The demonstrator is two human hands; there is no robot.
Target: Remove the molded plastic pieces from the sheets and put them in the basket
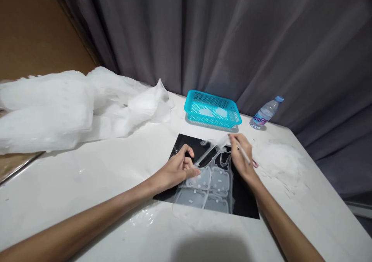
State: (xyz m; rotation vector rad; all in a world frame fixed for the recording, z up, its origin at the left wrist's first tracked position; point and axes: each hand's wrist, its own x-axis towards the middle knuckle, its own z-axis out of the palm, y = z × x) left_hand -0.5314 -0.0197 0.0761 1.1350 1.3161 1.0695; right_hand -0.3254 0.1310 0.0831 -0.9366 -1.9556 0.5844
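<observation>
A translucent plastic sheet with several rounded, outlined panels lies over a black board on the table. My left hand is closed at the sheet's left side, thumb and fingers pinching its edge. In my right hand is a slim white pen-like tool, its shaft slanting out past the fingers. That hand is at the sheet's upper end, where loose, cut-looking strips rise from the board. The tool's tip is hard to make out. A small red loop shows beside my right wrist, the rest hidden.
Behind the board stands a blue perforated basket with a few whitish pieces inside. A water bottle is to its right. Clear scraps are heaped at the right; bulky white plastic wrapping covers the left. A grey curtain hangs behind.
</observation>
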